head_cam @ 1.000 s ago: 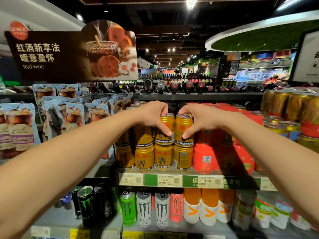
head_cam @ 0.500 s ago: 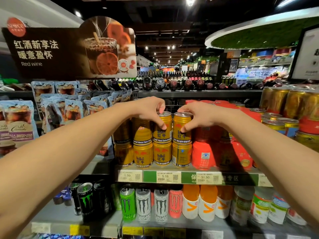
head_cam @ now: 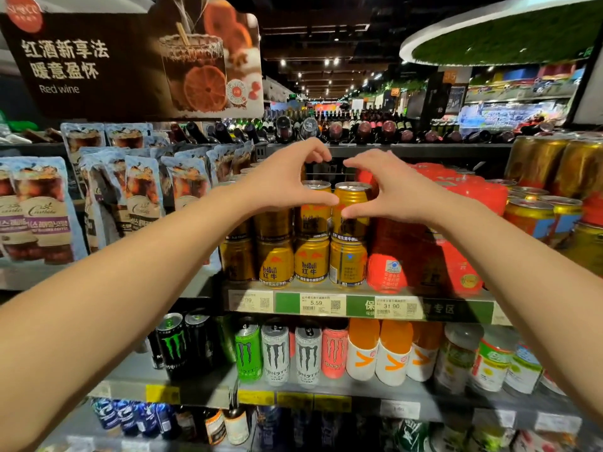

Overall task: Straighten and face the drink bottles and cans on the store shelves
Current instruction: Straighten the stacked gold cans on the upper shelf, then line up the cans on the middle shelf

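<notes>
Gold Red Bull cans stand two high on the middle shelf (head_cam: pixel 287 303). My left hand (head_cam: pixel 284 181) curls round the left top gold can (head_cam: pixel 313 220), thumb across its front, fingers arched over and behind its lid. In the same way my right hand (head_cam: pixel 394 190) curls round the right top gold can (head_cam: pixel 352 199) beside it. The two thumb tips nearly meet between the cans. Below, the bottom-row cans (head_cam: pixel 310 262) show their Red Bull labels, while the rightmost (head_cam: pixel 347 262) shows small print.
Red shrink-wrapped packs (head_cam: pixel 456 187) sit right of the gold cans, with taller gold cans (head_cam: pixel 538 164) further right. Drink pouches (head_cam: pixel 42 207) hang at the left under a red wine sign (head_cam: pixel 98 60). Monster cans (head_cam: pixel 275 350) and orange-capped bottles (head_cam: pixel 391 353) fill the shelf below.
My fingers have lifted from the fronts of the two top cans and now arch over their lids, with the thumbs brought across the fronts. The view has moved slightly closer.
</notes>
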